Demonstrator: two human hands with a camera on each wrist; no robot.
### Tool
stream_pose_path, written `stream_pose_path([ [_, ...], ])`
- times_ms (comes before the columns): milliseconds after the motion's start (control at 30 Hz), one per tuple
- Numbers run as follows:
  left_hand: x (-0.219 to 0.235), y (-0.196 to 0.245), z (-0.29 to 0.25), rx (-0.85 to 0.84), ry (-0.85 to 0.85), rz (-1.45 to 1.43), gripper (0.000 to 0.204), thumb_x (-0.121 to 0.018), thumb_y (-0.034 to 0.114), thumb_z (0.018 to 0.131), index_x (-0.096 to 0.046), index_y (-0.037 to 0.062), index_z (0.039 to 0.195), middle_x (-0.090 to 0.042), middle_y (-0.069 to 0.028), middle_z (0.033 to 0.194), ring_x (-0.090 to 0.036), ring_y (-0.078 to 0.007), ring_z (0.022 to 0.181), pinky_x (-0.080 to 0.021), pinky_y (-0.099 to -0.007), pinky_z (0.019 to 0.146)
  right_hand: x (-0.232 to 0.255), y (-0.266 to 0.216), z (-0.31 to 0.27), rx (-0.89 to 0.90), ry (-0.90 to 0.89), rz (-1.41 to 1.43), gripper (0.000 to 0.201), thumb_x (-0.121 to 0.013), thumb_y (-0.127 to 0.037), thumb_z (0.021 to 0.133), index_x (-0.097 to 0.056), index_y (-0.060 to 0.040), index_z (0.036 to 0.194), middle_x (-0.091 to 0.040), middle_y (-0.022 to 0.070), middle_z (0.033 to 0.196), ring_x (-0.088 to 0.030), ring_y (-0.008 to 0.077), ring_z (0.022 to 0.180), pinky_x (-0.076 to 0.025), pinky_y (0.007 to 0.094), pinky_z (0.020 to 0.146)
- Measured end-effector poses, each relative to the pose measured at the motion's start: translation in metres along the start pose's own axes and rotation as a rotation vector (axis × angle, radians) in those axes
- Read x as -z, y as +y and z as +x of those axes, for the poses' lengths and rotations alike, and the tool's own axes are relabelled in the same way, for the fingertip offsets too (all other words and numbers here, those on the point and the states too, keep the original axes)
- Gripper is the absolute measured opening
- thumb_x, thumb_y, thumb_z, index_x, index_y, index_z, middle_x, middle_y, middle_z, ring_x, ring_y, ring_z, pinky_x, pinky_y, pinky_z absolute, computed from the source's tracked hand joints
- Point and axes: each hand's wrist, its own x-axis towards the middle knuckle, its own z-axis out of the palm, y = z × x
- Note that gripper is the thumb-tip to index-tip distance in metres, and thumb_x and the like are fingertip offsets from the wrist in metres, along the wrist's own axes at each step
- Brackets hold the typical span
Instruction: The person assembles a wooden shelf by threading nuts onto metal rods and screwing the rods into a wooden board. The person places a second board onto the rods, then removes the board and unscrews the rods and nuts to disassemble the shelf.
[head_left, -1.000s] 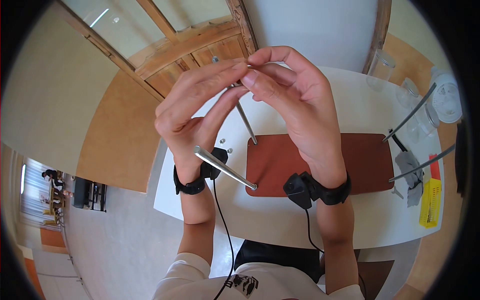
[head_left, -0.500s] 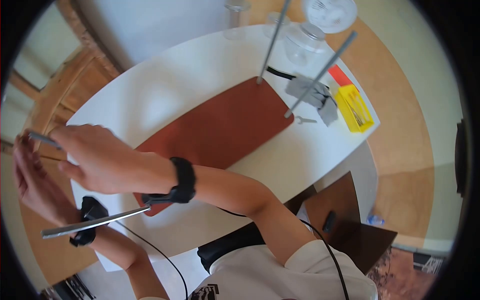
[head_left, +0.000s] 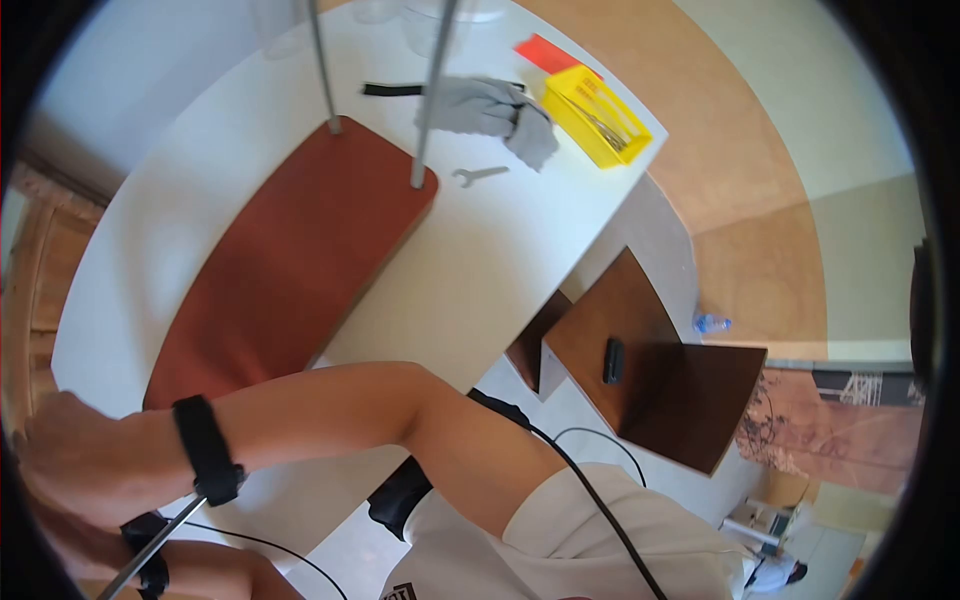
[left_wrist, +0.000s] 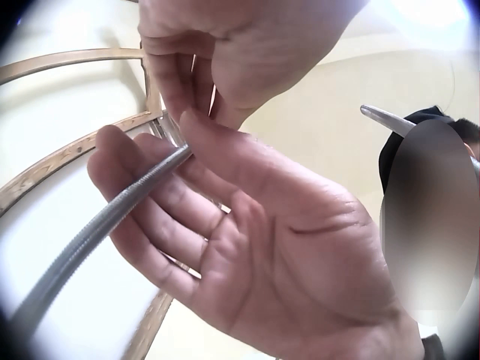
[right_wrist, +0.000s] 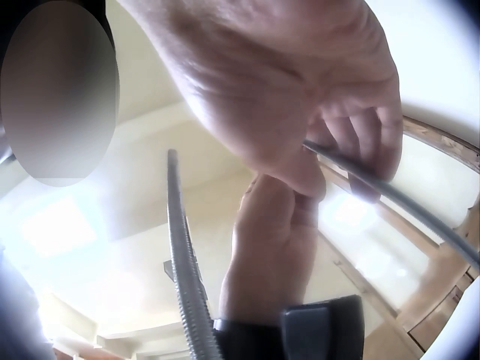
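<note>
A reddish-brown board (head_left: 285, 260) lies on the white table, with metal legs standing up from its corners. At the left edge of the head view are my right hand (head_left: 95, 455) and, partly hidden below it, my left hand (head_left: 65, 540). In the left wrist view, my left hand pinches the end of one metal leg (left_wrist: 112, 210) between thumb and fingers, palm up. From above, the right hand's curled fingers meet that same end; what lies between the fingertips is hidden. Another leg (head_left: 160, 540) rises beside the right wrist.
To the right of the board lie a wrench (head_left: 480, 175), a grey cloth (head_left: 490, 110) and a black strip (head_left: 393, 90). A yellow basket (head_left: 595, 115) with metal tools stands at the table's edge by a red sheet (head_left: 550, 52). A brown chair (head_left: 625, 330) is beside the table.
The head view has swung to the right, so the board and both hands now sit further left and lower. Both hands stay together at the leg's end.
</note>
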Motion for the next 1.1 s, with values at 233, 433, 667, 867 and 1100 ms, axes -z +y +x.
stream_pose_path([
  [233,-0.016,0.043,-0.010,-0.149,-0.166,-0.349,0.034,-0.068,0.033,0.102,-0.072,0.0016,0.115,-0.071,-0.0097,0.109,-0.065,-0.0186,0.098,-0.048,-0.0356,0.093,-0.014,0.007,0.000,0.030,0.044,0.021,0.013,-0.070,-0.019,0.071,-0.071,-0.0063,0.070,-0.068,0.0129,0.070,-0.067,0.0319,0.068,-0.042,0.0426,0.058],
  [433,-0.014,0.023,-0.011,-0.042,-0.161,-0.357,0.033,-0.069,0.028,0.100,-0.073,-0.0008,0.115,-0.073,-0.0121,0.109,-0.067,-0.0198,0.097,-0.052,-0.0352,0.091,-0.011,0.010,-0.003,0.082,0.038,0.027,0.012,-0.071,-0.019,0.070,-0.070,-0.0079,0.070,-0.068,0.0117,0.069,-0.066,0.0326,0.066,-0.039,0.0416,0.057],
  [667,-0.006,-0.002,-0.010,0.044,-0.063,-0.292,0.032,-0.071,0.022,0.098,-0.074,-0.0041,0.116,-0.075,-0.0155,0.109,-0.070,-0.0215,0.097,-0.056,-0.0347,0.088,-0.001,0.016,0.006,0.008,0.081,0.126,0.020,-0.066,-0.023,0.076,-0.072,-0.0039,0.073,-0.070,0.0162,0.073,-0.070,0.0355,0.071,-0.051,0.0445,0.060],
  [867,-0.032,0.037,-0.010,-0.069,0.008,-0.288,0.029,-0.062,0.014,0.105,-0.070,-0.0066,0.123,-0.074,-0.0144,0.117,-0.069,-0.0177,0.101,-0.054,-0.0282,0.091,0.055,0.009,0.003,-0.023,0.234,0.281,0.024,-0.064,-0.016,0.083,-0.065,0.0077,0.083,-0.067,0.0238,0.082,-0.070,0.0399,0.071,-0.057,0.0469,0.060],
  [1100,-0.015,0.010,0.001,-0.074,-0.080,-0.644,0.020,-0.069,0.004,0.099,-0.072,-0.0060,0.115,-0.076,-0.0126,0.104,-0.072,-0.0153,0.092,-0.057,-0.0266,0.086,0.053,0.007,0.010,0.176,0.245,0.393,0.034,-0.065,-0.008,0.090,-0.057,0.0070,0.120,-0.063,0.0236,0.108,-0.067,0.0393,0.095,-0.056,0.0443,0.082],
])
